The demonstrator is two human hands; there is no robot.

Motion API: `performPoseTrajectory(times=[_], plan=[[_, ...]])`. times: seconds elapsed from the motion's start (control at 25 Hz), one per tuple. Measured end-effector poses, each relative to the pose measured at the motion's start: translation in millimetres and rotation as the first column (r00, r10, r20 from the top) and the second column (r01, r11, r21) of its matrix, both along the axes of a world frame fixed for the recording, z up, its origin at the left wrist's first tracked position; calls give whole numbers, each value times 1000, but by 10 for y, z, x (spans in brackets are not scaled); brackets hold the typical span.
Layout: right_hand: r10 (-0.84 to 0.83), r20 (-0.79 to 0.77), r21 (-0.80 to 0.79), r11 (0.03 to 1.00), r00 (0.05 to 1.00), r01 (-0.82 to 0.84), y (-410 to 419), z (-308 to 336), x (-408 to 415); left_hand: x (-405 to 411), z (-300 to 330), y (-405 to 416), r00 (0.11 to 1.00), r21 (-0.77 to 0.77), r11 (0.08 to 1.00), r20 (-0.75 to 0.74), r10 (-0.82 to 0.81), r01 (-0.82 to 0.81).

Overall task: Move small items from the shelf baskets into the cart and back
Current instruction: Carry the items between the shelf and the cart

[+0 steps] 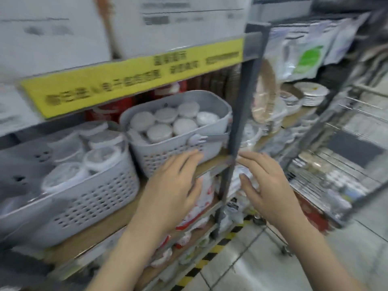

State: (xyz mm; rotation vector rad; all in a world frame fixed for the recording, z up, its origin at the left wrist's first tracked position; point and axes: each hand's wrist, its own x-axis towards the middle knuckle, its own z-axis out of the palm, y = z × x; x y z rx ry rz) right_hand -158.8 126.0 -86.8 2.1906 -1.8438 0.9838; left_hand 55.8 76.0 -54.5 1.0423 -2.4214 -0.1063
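Note:
Two grey perforated baskets stand on a shelf. The nearer basket [88, 198] at the left holds white lidded tubs. The farther basket [220, 114] holds several round white lidded containers [184, 126]. My left hand [174, 185] is stretched out with straight fingers just below the front of the farther basket, holding nothing. My right hand [270, 185] is also empty, fingers spread, in front of the shelf's grey upright post [237, 143]. The wire cart [327, 177] at the right holds rows of small items. The frame is blurred by motion.
A yellow sign strip [134, 80] runs along the shelf above. White cartons sit on top. Red-and-white packets [201, 198] fill the lower shelves. Plates and bowls [310, 93] stand on the right shelf section. Black-and-yellow floor tape [210, 261] marks the shelf's foot.

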Motion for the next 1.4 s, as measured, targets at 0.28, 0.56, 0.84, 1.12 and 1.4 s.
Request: performPoseTrajectory(times=[0.28, 0.56, 0.84, 1.12, 1.4], plan=[[-627, 192, 505, 723, 755, 472, 1085, -703, -1477, -1873, -657, 17, 955, 393, 879, 9, -298, 271], [-797, 265, 711, 542, 542, 448, 1496, -1144, -2362, -3135, -1320, 116, 895, 664, 695, 89, -438, 274], [-777, 315, 747, 557, 545, 363, 763, -1354, -3016, -3928, -1621, -479, 922, 750, 640, 111, -372, 168], [-896, 283, 837, 405, 342, 369, 183, -1773, -4005, -5237, -2050, -1324, 840, 764, 614, 190, -508, 198], [-973, 198, 931, 225, 118, 289, -120, -2534, -4777, -6413, -2752, -1563, 691, 825, 514, 230, -686, 235]])
